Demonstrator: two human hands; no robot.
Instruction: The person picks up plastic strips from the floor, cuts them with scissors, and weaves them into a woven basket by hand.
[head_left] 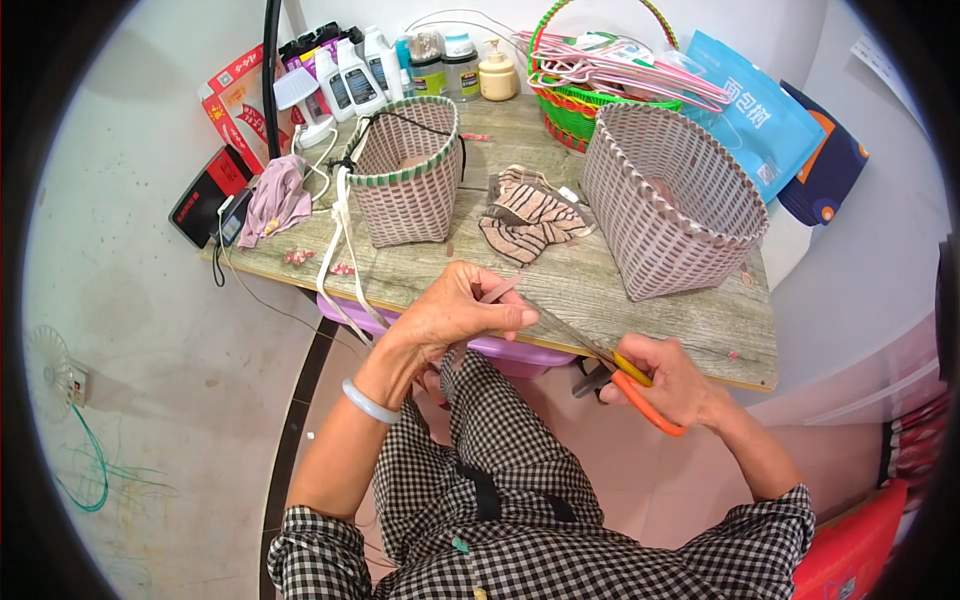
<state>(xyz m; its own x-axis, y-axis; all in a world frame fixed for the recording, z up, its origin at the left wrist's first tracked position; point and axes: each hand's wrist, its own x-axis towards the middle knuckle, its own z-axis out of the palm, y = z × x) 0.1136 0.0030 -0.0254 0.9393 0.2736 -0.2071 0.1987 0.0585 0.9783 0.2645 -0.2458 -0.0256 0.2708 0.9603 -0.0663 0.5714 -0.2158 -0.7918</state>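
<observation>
At a wood-grain table (pixel 405 270) by a pale wall (pixel 130 220), left hand (pixel 455 307) pinches strip (pixel 498 291), right hand (pixel 668 382) holds scissors (pixel 648 403)

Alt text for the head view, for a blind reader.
A person's left hand holds a flat greyish strip; the right hand holds scissors with orange and yellow handles. On the wood-grain table ahead, a green-rimmed grey woven basket and a larger grey woven basket flank a striped tan cloth.

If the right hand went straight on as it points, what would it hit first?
Probably the left hand, where it pinches a thin strip; the scissors point there, though depth is unclear.
</observation>
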